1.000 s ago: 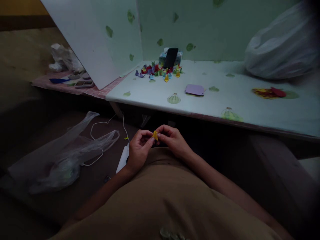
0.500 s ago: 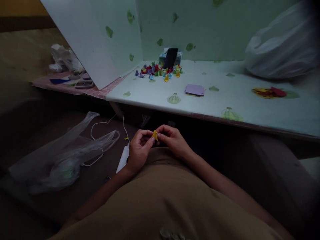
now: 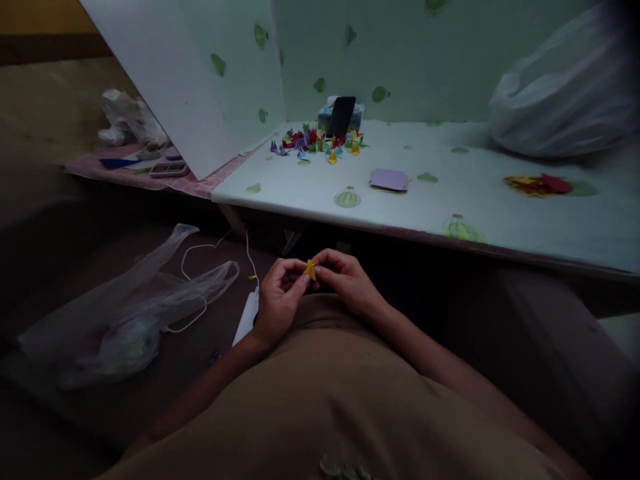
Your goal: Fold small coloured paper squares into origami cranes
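Observation:
A small yellow folded paper (image 3: 311,270) sits between my two hands, just above my lap and in front of the desk edge. My left hand (image 3: 280,293) pinches its left side between thumb and fingers. From the right, my right hand (image 3: 347,280) grips its other side with thumb and forefinger. On the desk ahead stands a cluster of folded paper cranes (image 3: 315,141) in several colours. Nearer to me lies a stack of square paper (image 3: 389,180), purple on top.
A phone (image 3: 341,117) leans on a tissue box (image 3: 357,119) behind the cranes. Red and yellow paper pieces (image 3: 540,185) lie to the right, below a white plastic bag (image 3: 560,93). Down left are a clear plastic bag (image 3: 135,333), a white cable (image 3: 185,257) and a power strip (image 3: 245,320).
Hardly anything differs. The yellow folded paper has tilted very slightly between my fingers, and both hands keep their hold in the same place.

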`<state>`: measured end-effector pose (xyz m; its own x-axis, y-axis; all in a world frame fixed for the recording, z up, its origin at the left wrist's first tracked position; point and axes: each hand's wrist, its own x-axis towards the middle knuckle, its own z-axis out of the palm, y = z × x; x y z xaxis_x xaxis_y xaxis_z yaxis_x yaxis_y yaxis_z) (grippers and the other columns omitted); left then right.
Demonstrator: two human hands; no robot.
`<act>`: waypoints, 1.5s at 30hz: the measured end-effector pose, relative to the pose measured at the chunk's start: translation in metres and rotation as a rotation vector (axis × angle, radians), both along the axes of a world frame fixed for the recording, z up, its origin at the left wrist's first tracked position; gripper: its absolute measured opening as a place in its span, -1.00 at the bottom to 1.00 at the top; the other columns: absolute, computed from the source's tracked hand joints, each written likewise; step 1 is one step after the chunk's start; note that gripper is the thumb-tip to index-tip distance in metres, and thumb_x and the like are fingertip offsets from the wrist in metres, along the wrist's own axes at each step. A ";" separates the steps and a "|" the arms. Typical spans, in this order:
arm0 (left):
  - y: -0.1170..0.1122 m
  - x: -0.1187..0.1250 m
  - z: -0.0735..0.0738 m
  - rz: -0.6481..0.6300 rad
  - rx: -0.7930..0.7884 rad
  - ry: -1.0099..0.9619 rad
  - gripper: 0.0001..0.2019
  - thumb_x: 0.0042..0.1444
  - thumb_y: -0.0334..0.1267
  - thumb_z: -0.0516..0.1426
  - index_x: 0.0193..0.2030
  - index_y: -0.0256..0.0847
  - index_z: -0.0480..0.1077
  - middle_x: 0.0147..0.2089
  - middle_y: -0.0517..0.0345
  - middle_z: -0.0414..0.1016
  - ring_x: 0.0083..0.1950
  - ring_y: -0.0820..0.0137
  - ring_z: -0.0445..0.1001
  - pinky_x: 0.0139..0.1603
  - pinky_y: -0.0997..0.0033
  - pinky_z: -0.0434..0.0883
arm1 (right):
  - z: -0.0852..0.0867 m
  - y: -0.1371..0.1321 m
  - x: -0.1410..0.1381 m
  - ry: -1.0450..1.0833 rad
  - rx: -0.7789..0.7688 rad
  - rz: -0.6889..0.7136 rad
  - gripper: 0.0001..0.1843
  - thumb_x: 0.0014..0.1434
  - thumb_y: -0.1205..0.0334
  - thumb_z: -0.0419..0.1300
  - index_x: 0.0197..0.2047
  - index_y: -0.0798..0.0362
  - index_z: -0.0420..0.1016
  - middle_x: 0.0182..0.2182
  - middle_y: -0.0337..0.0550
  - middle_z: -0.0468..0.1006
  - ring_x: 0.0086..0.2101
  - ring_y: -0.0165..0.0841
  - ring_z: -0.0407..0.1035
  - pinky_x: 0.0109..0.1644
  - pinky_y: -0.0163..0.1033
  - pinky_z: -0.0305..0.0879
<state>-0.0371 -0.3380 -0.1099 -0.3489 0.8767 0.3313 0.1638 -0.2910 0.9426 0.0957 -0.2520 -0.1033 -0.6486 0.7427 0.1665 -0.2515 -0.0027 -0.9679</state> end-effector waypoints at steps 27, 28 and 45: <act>0.000 -0.001 0.002 -0.020 -0.090 -0.194 -0.83 0.08 -0.23 0.27 -0.22 -0.18 0.41 -0.30 0.18 0.51 -0.32 0.45 0.50 -0.26 0.44 0.47 | -0.001 0.000 0.000 0.009 -0.040 -0.005 -0.85 0.08 0.17 0.36 -0.34 0.05 0.52 -0.44 -0.28 0.49 -0.45 -0.45 0.36 -0.34 -0.31 0.33; 0.001 -0.001 0.002 -0.021 -0.093 -0.200 -0.82 0.07 -0.24 0.28 -0.22 -0.19 0.40 -0.29 0.19 0.51 -0.33 0.46 0.50 -0.26 0.44 0.47 | -0.002 -0.001 -0.001 0.011 -0.037 0.000 -0.84 0.07 0.16 0.36 -0.34 0.05 0.52 -0.43 -0.27 0.49 -0.45 -0.45 0.36 -0.33 -0.30 0.34; -0.002 -0.002 -0.001 0.093 0.130 0.050 -0.89 0.13 -0.32 0.26 -0.21 -0.14 0.44 -0.24 0.19 0.46 -0.23 0.47 0.47 -0.22 0.47 0.45 | -0.002 -0.002 0.001 -0.043 0.328 -0.090 -0.85 0.18 0.16 0.31 -0.34 0.04 0.50 -0.37 -0.20 0.47 -0.33 -0.36 0.35 -0.24 -0.24 0.28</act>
